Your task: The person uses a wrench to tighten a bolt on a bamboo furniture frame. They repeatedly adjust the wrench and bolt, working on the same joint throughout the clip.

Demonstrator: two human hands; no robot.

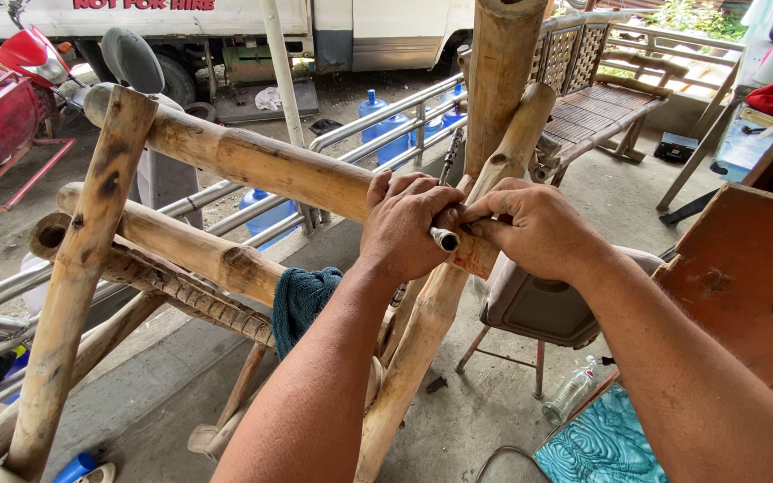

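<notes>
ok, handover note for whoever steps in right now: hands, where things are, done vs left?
Left hand: wrapped over the horizontal bamboo pole at its joint with the upright bamboo post, closed on a small metal tool.
Right hand: pinching the same tool from the other side.
Teal cloth hangs on the lower bamboo rail. Grey stool stands behind the frame, plastic bottle on the floor.
Done: frame stands assembled.
Left: the joint is in hand; how far along, hidden by the hands.
</notes>
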